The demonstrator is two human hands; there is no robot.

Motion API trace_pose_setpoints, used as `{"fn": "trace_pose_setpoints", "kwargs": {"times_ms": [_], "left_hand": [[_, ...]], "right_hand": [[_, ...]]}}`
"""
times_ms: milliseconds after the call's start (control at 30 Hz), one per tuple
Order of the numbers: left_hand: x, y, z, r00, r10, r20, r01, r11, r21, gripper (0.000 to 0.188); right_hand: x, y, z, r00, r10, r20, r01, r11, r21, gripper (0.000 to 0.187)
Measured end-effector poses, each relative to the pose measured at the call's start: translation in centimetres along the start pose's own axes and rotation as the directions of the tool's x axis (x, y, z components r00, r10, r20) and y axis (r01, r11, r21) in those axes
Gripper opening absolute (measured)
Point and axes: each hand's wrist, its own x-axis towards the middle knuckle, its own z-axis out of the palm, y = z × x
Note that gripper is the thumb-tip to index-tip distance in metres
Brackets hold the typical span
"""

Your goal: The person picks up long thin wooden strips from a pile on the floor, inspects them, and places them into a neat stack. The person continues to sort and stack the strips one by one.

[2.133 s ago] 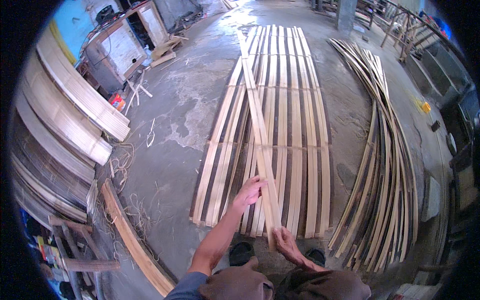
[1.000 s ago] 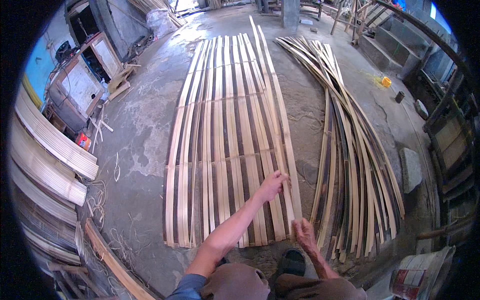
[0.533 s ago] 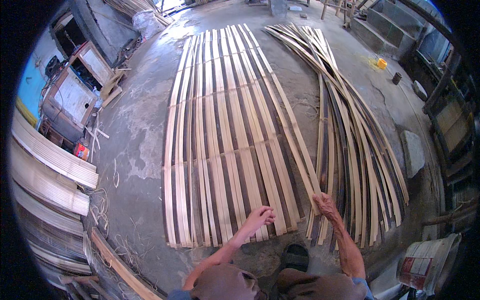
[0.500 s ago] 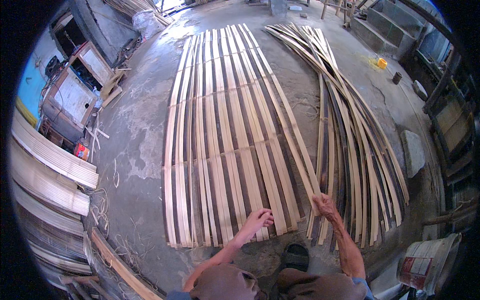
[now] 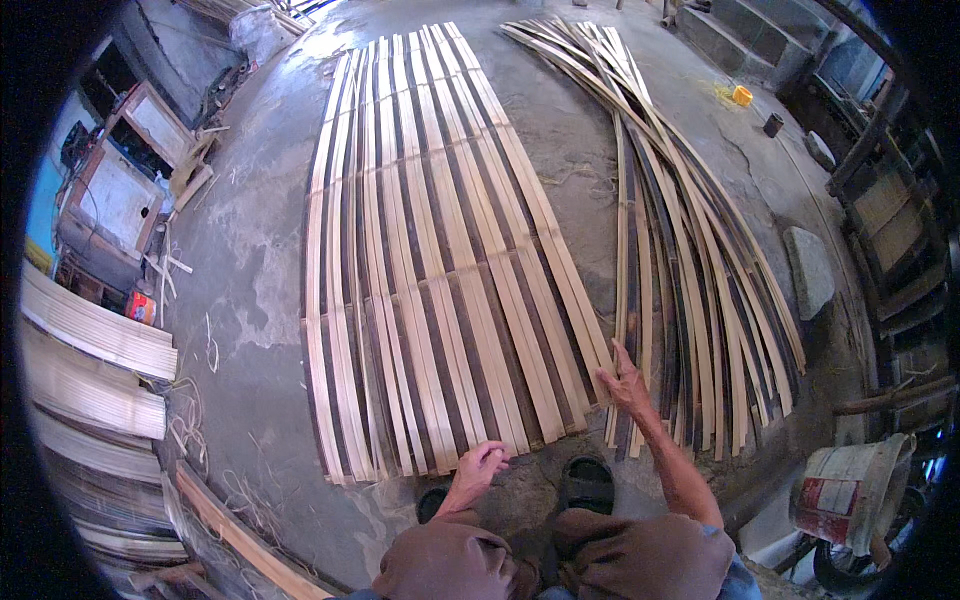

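On the floor ahead of me lies a long panel of bamboo strips (image 5: 435,267), pale and dark ones side by side, with faint bands across them. My right hand (image 5: 628,388) grips the outermost pale bamboo strip (image 5: 550,235) near its close end, thumb on one side and fingers along the other. This strip now lies against the panel's right edge. Over the panel's near ends, my left hand (image 5: 480,466) is closed with curled fingers; whether it holds anything is hidden. Right of the panel, a loose pile of bamboo strips (image 5: 690,260) fans out and crosses at the far end.
Stacked slatted bundles (image 5: 95,345) stand at the left, beside a wooden plank (image 5: 240,530). A white bucket (image 5: 840,490) is at the lower right, a flat stone (image 5: 808,272) beyond it. My sandalled foot (image 5: 586,484) stands near the panel's end.
My right hand has brought the outermost strip leftward against the panel, closing the gap. My left hand has shifted slightly left and nearer to me. The whole view has shifted a little.
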Motion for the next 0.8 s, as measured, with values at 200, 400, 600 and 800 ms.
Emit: {"fn": "trace_pose_setpoints", "kwargs": {"times_ms": [200, 400, 600, 800], "left_hand": [[-1.4, -2.4, -1.1, 0.992, 0.092, -0.085, -0.08, 0.988, 0.129, 0.028], [-3.1, -2.5, -3.1, 0.938, 0.316, -0.146, -0.235, 0.884, 0.404, 0.024], [-6.3, -2.1, -5.0, 0.892, 0.317, -0.321, -0.159, 0.888, 0.432, 0.02], [-7.0, -5.0, -5.0, 0.803, 0.461, -0.377, -0.246, 0.833, 0.495, 0.02]], "right_hand": [[-0.6, 7.1, 1.6, 0.992, -0.126, -0.03, 0.12, 0.981, -0.156, 0.055], [0.1, 4.5, 3.0, 0.999, -0.051, 0.013, 0.051, 0.996, -0.07, 0.049], [-0.5, -4.7, 0.6, 0.978, 0.132, 0.164, 0.002, 0.774, -0.633, 0.055], [0.4, 4.6, 1.7, 0.984, -0.156, 0.092, 0.18, 0.801, -0.571, 0.058]]}}
